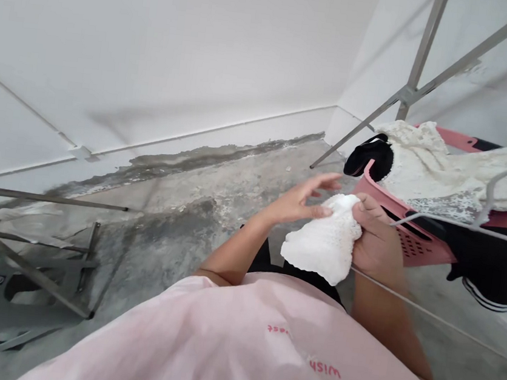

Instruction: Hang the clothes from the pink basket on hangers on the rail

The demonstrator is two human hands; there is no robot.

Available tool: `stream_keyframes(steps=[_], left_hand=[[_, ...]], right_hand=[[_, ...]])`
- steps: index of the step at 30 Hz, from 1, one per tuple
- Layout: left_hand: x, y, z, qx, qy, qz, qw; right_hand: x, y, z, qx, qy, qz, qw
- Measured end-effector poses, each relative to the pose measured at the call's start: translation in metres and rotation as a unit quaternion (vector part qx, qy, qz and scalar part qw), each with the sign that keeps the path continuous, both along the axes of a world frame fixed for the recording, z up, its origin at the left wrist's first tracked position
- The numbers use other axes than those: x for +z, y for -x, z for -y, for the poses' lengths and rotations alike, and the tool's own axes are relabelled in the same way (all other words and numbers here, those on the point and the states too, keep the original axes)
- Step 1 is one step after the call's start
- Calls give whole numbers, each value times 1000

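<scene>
I log the right hand pinching the white crocheted cloth, which looks soft, light and limp, best gripped at its gathered top, while the left hand is spread, thumb touching it.

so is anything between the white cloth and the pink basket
Yes: the right hand grips the white crocheted cloth on its basket side, and a grey wire hanger crosses in front of the pink laundry basket just past that hand.

White walls meet at a corner. Bare concrete floor, stained along the skirting. Metal rack poles at right.
</scene>
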State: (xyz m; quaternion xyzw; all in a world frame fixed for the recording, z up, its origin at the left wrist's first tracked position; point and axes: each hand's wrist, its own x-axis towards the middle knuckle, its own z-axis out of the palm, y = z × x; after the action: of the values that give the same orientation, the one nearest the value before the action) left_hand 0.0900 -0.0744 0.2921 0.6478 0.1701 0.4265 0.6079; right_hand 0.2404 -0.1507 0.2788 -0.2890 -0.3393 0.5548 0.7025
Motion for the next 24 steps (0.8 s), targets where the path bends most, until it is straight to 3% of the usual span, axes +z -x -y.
stream_keyframes(steps=[3, 5, 7, 9, 10, 12, 15, 17, 21, 24], left_hand=[[-4, -2, 1, -91, -22, -104, 990], [-11, 0, -5, -82, -33, -150, 985], [-18, 7, -19, -12, -4, -144, 990], [-23, 22, -40, 116, 75, -58, 989], [-24, 33, -52, 195, 130, 19, 972], [-24, 57, -75, 326, 240, 200, 892], [-23, 88, -99, 402, 362, 373, 754], [-23, 95, -102, 411, 402, 405, 711], [-22, 77, -89, 387, 448, 406, 697], [-11, 55, -70, 333, 457, 395, 724]], right_hand=[[-1, -1, 2, 44, 9, 10, 999], [-2, -3, 0, 31, 4, 18, 999], [-3, -7, -3, 15, -7, 19, 1000], [-2, -12, -5, 21, -35, 13, 999], [-2, -14, -5, 31, -49, 12, 998], [-1, -18, -5, 54, -69, 19, 996], [-2, -21, -4, 90, -66, 42, 993], [-5, -18, -6, 123, -55, 53, 989], [-8, -7, -11, 172, -33, 72, 982], [-13, 3, -16, 192, -31, 88, 977]])
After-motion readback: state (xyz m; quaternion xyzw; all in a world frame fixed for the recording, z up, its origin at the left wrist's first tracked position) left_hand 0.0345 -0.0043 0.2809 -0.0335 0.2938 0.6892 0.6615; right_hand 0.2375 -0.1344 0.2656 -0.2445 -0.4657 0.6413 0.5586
